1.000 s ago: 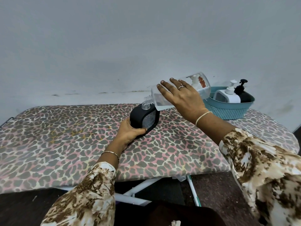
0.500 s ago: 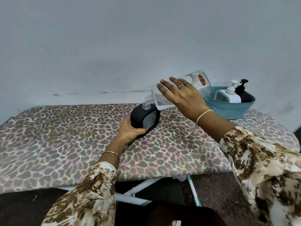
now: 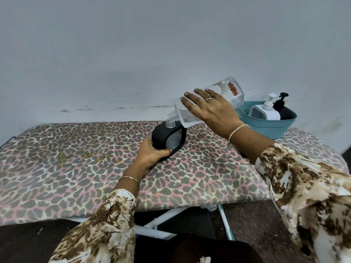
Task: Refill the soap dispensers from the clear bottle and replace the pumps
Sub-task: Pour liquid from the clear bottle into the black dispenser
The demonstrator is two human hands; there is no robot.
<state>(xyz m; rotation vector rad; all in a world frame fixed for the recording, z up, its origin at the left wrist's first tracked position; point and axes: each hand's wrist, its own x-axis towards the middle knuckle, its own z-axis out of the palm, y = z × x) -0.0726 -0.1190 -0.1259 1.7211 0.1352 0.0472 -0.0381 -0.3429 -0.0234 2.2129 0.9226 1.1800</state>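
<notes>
A black soap dispenser [image 3: 161,136] with a clear open neck and no pump stands on the leopard-print table [image 3: 76,158]. My left hand [image 3: 152,154] grips its lower left side. My right hand [image 3: 210,109] holds the clear bottle [image 3: 230,92] tilted down to the left, its threaded mouth just above the dispenser's neck. A little clear liquid lies in the bottle's lower end. Two more dispensers with pumps on, one white [image 3: 266,111] and one black [image 3: 284,110], stand in a teal basket [image 3: 269,128] at the back right.
A pale wall rises right behind the table. The table's white folding legs [image 3: 157,223] show below its front edge, above a dark floor. Wide stretches of the patterned cover lie to the left of the dispenser.
The clear bottle's raised end has lifted slightly, steepening the tilt. Both hands and the dispenser have stayed in place.
</notes>
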